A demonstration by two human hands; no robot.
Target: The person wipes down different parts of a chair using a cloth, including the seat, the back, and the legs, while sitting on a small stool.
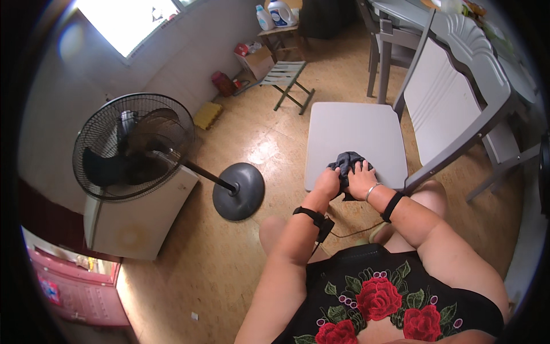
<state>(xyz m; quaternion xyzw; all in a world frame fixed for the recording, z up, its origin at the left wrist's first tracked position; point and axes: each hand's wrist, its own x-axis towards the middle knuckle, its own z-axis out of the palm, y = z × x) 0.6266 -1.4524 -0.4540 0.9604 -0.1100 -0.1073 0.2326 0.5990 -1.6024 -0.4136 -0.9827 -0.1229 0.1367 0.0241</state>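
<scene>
A dark grey cloth (349,160) lies bunched on the front edge of a light grey chair seat (355,129), and part of it hangs over that edge. My left hand (327,183) is closed on the cloth's left side, its fingers partly hidden. Beside it, my right hand (361,181) lies on the cloth with its fingers spread and pressing down. The chair's backrest (441,103) rises on the right, with a carved grey frame around a pale panel. Black bands circle both my forearms, the left one carrying a small black device.
A black standing fan (134,146) with a round base (239,191) is at left, before a white cabinet (143,215). A folding stool (286,77) stands beyond the seat. Bottles (281,14) top a wooden stool. A grey table (401,8) is far right. A thin cable (358,234) lies below the seat.
</scene>
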